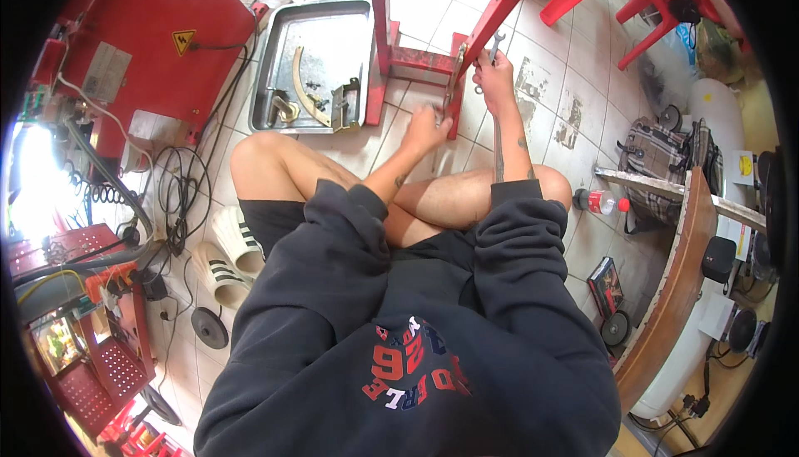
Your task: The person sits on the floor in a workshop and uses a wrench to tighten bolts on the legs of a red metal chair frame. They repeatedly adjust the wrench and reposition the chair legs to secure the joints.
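Past the tray edge, our right hand grasps a wrench mid-shaft, leaving its ends free. Our left hand's hold we cannot tell.

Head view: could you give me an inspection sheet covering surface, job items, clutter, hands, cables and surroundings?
Surface: white tiled floor, dark worn patches at right.
Job items: red metal frame; silver metal wrench; silver rectangular metal tray holding a curved tan strip and small parts.
Clutter: white slip-on shoes with black stripes; clear plastic bottle with red label, lying down.
Hands: left hand blurred beside the frame, contact unclear; right hand holds the wrench.
Cables: black, looped on the floor at left.
Surroundings: red metal cabinet; plaid backpack.
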`<state>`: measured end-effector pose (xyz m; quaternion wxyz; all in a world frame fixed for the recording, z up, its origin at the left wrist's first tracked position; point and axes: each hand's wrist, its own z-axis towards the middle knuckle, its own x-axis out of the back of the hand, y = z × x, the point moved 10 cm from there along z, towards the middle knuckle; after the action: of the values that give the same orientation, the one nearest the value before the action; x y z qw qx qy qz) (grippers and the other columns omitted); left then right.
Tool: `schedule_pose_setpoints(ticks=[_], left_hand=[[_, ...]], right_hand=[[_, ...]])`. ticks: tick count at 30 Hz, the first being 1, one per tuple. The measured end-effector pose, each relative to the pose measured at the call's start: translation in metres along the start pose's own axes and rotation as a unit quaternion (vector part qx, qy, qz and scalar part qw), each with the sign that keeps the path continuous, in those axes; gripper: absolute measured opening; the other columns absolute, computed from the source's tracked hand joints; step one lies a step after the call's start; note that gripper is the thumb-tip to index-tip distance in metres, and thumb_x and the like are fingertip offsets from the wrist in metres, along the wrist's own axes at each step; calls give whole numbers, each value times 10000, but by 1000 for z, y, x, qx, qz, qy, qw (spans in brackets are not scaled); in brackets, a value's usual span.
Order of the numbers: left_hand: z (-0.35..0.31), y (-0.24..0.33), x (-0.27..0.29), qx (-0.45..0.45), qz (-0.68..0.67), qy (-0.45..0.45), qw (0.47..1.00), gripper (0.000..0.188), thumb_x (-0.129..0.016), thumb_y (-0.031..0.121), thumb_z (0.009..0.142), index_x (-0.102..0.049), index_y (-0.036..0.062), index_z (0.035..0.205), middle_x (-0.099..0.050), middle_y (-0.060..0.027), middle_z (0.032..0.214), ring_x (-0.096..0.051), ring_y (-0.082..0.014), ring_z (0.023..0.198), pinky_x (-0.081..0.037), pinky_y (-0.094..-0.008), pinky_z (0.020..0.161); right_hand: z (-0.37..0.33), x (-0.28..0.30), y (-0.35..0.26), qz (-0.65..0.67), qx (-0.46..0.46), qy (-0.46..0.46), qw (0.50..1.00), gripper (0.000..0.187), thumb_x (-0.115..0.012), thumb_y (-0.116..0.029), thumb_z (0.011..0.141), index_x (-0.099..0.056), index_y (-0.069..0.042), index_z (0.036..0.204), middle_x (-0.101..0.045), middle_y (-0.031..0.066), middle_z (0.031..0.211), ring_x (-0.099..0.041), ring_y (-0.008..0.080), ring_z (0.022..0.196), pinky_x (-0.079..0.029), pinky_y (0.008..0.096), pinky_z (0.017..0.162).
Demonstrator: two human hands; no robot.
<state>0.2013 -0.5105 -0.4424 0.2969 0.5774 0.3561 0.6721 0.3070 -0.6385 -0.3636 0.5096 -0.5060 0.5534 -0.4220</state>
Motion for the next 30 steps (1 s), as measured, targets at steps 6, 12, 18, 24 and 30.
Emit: schedule_pose_setpoints(ticks=[6, 12, 18, 24, 30], left_hand=[[-12, -7, -24, 100, -183, -114, 971, 328, -622, 198, 834, -570, -26, 1067, -661, -185, 824, -656, -289, 776, -506, -375, 733], [-19, -8, -16, 70, -87, -69, 991, 371, -671, 217, 804, -572, -24, 1068, -638, -204, 880, -633, -323, 837, -494, -395, 768], [-40, 2, -19, 7, 0, -40, 999, 471, -694, 167, 774, -537, 40, 1198, -574, -180, 1001, -592, -321, 850, -483, -384, 782], [-40, -18, -3, 85, -115, -78, 987, 534, -729, 224, 764, -523, 44, 1222, -602, -132, 978, -595, -210, 733, -504, -349, 674], [18, 45, 52, -17, -202, 194, 960, 520, -710, 269, 791, -522, -2, 1193, -606, -131, 1035, -597, -209, 893, -485, -345, 802]], right_hand=[[2, 2, 7, 34, -3, 12, 999, 169, -575, -195, 932, -502, -43, 925, -477, -6, 718, -367, 33, 510, -313, 201, 442], [5, -1, 2, -22, 10, 22, 999, 166, -549, -195, 943, -529, -30, 944, -511, 13, 704, -400, 47, 505, -336, 209, 435], [-7, 10, 16, 72, -5, -15, 997, 162, -576, -193, 934, -550, -33, 933, -522, 6, 691, -399, 42, 489, -298, 206, 421], [3, -5, 9, 18, 39, -21, 999, 155, -604, -181, 914, -589, -28, 900, -551, -15, 698, -456, 51, 532, -357, 218, 453], [0, -4, -15, -27, 111, -13, 993, 183, -576, -183, 924, -619, -9, 895, -578, -13, 701, -496, 52, 548, -384, 218, 450]])
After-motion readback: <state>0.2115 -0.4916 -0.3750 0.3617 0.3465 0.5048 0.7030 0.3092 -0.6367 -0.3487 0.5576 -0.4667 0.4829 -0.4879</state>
